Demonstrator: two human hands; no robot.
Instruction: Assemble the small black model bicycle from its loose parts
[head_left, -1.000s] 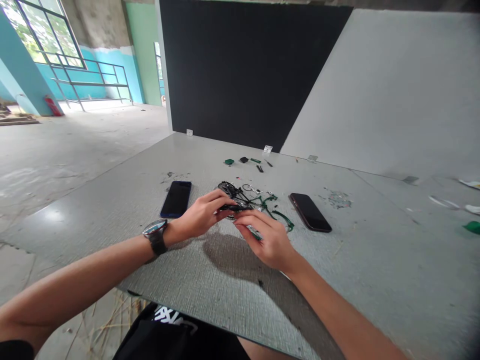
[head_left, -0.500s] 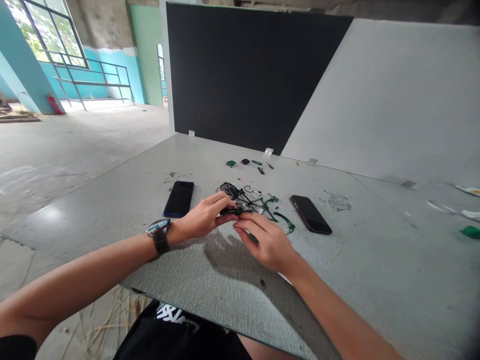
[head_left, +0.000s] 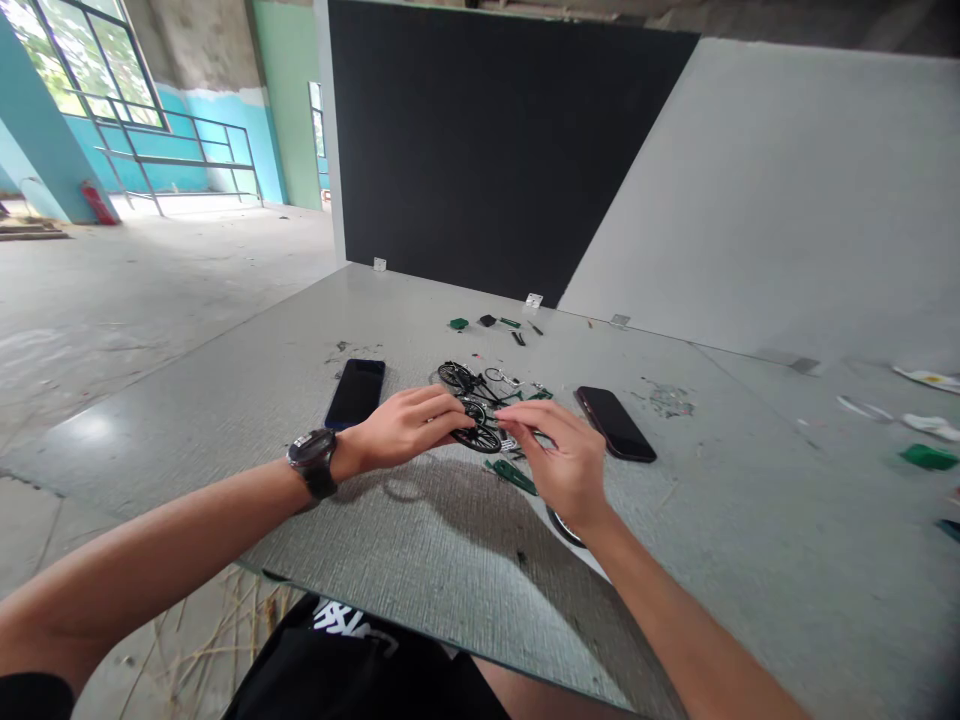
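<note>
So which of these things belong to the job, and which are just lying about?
Seemingly part of the job:
- black wheel in the left hand, right hand close by
- rear wheel beyond it
- green strip

Seemingly just lying about:
- left phone
- right phone

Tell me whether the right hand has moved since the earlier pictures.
Yes. The right hand has moved rightward and slightly away from the wearer, ending closer to the right-hand phone.
</note>
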